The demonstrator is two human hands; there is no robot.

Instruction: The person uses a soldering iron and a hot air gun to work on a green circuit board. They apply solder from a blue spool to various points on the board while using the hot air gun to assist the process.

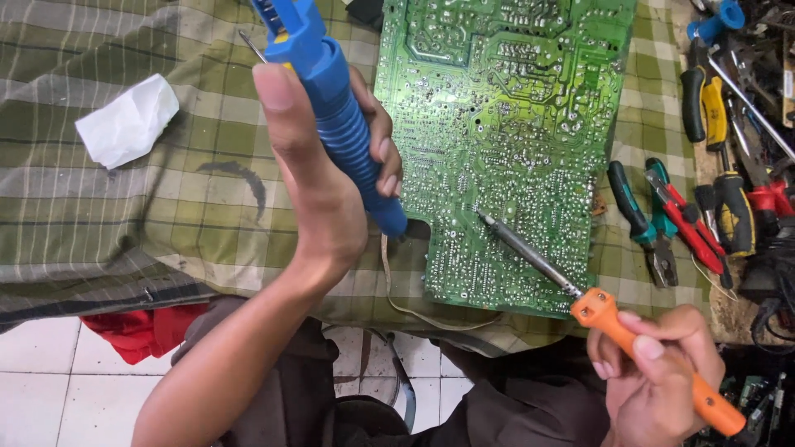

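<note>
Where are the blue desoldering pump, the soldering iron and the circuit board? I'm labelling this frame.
blue desoldering pump [344, 136], head view, ribbed barrel.
soldering iron [598, 310], head view, orange handle front.
circuit board [505, 124], head view, green solder side.

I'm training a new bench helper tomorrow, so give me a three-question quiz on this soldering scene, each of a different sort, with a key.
1. True or false: the tip of the orange soldering iron rests on the green circuit board.
2. Which hand holds the blue desoldering pump? A) left hand B) right hand C) neither
3. Fill in: the crumpled white tissue lies on the checked ____.

Key:
1. True: its tip touches the board's lower part.
2. A
3. cloth
</note>
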